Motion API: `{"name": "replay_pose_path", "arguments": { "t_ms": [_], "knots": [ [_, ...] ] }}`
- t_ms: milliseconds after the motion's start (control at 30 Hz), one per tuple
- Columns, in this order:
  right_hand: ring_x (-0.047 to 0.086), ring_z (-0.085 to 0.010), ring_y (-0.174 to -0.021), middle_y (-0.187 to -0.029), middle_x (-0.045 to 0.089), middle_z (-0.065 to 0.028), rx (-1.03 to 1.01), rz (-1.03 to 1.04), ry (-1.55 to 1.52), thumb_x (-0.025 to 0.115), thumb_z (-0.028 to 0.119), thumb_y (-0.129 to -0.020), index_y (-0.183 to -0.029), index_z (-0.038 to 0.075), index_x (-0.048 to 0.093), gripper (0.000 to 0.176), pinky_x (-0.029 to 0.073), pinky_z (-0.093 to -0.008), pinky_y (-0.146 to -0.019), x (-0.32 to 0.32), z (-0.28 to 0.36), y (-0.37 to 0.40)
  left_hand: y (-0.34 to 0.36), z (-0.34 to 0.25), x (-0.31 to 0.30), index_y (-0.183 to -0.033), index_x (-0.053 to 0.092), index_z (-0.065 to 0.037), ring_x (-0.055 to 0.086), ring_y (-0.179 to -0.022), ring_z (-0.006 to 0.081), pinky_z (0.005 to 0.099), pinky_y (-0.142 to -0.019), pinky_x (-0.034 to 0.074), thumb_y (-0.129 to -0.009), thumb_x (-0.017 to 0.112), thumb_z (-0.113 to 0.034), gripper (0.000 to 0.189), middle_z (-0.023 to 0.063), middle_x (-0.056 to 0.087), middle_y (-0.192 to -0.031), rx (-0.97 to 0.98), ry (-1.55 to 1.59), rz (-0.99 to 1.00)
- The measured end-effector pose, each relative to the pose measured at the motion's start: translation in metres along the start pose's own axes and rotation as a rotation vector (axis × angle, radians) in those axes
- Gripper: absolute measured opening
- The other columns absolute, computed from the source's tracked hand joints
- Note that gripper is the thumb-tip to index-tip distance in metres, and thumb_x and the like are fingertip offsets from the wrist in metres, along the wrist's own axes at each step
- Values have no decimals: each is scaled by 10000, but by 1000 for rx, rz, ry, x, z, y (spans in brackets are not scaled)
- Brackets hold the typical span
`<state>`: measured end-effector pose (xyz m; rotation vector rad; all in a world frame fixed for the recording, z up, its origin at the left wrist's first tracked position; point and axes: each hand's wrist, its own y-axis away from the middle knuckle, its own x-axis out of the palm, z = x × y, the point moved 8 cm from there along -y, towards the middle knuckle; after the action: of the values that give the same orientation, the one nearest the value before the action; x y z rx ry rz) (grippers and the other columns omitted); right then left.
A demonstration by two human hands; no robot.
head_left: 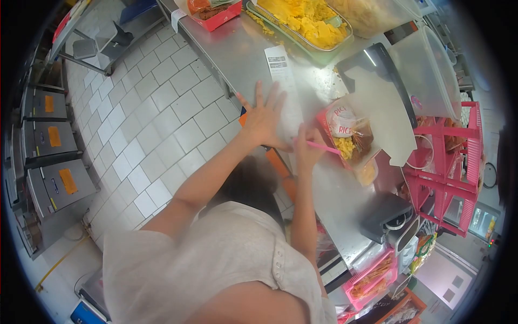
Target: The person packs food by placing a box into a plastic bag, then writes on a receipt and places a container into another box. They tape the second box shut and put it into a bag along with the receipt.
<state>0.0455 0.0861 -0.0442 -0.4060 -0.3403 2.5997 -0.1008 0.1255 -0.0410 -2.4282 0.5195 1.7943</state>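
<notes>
My left hand [264,117] lies with fingers spread at the edge of the steel table, over the left side of a long white printed receipt [281,75]. Close beside it, my right hand [308,152] is closed around a slim pink pen-like stick [325,147], near the receipt's lower end. The stick's exact kind is hard to make out. Right of this hand stands an open food box [325,120], pink-red outside. In it are a wrapped pack marked RICE [343,123], yellow scrambled-looking food [344,147] and a brown piece [362,139].
A tray of yellow food [315,27] and another red food box [216,19] sit at the table's far end. Clear plastic tubs [426,70], a pink rack [445,162] and a black device [386,216] line the right side. Tiled floor [156,108] lies left.
</notes>
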Motion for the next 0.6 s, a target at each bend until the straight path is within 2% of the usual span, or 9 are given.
{"name": "replay_pose_path", "arguments": {
  "t_ms": [167, 267, 333, 367, 433, 500, 567, 600],
  "knots": [
    [288, -77, -421, -465, 404, -14, -104, -28, 108, 551, -25, -740, -518, 37, 313, 331, 250, -229, -400, -7, 8, 0, 0, 1, 0, -1340, 167, -16, -32, -1252, 481, 783, -777, 42, -326, 648, -731, 1330, 171, 17, -1414, 6, 0, -19],
    [351, -69, -415, -467, 426, -18, -72, 36, 193, 584, 22, -763, -514, 43, 325, 360, 292, -214, -405, -4, 13, -1, 1, 0, -1, -1340, 169, -16, -40, -1253, 478, 782, -777, 30, -325, 649, -729, 1330, 175, 21, -1413, 14, 8, -36],
    [423, -68, -423, -456, 437, -23, 43, -39, -22, 608, 89, -787, -514, 41, 355, 375, 337, -202, -417, -1, 14, -3, 0, 0, 0, -1340, 170, -16, -42, -1253, 477, 782, -775, 27, -325, 651, -726, 1328, 178, 23, -1413, 21, 6, -44],
    [423, -68, -423, -456, 437, -23, 40, -34, -25, 608, 89, -787, -514, 41, 355, 375, 337, -202, -417, 2, 14, -6, 1, 1, 0, -1340, 172, -17, -44, -1254, 477, 783, -773, 23, -325, 652, -724, 1327, 180, 25, -1412, 28, 5, -48],
    [477, -74, -442, -461, 459, -33, 33, 110, -87, 617, 148, -799, -535, 31, 396, 365, 370, -198, -430, 20, 12, -14, 1, 1, -1, -1340, 173, -17, -46, -1254, 477, 783, -771, 20, -325, 654, -720, 1325, 183, 26, -1411, 32, 16, -58],
    [474, -72, -444, -469, 467, -36, 37, 102, -69, 620, 145, -796, -547, 26, 405, 350, 368, -199, -430, 25, 11, -20, 3, 1, 0, -1341, 174, -18, -48, -1253, 477, 783, -770, 17, -325, 656, -717, 1324, 185, 28, -1411, 41, 27, -64],
    [472, -71, -446, -477, 476, -39, 36, 92, -50, 624, 142, -792, -559, 21, 414, 336, 367, -200, -431, 26, 3, -23, 5, 2, -5, -1316, 235, -19, -33, -1256, 471, 747, -828, -57, -337, 696, -644, 1250, 162, 113, -1403, 42, 115, -150],
    [477, -72, -451, -482, 483, -40, 32, 45, 22, 629, 141, -786, -568, 18, 428, 321, 369, -202, -432, 23, -8, -21, 5, 2, -4, -1316, 235, -19, -33, -1256, 471, 747, -828, -57, -337, 696, -644, 1250, 162, 113, -1403, 43, 113, -152]
  ]
}}
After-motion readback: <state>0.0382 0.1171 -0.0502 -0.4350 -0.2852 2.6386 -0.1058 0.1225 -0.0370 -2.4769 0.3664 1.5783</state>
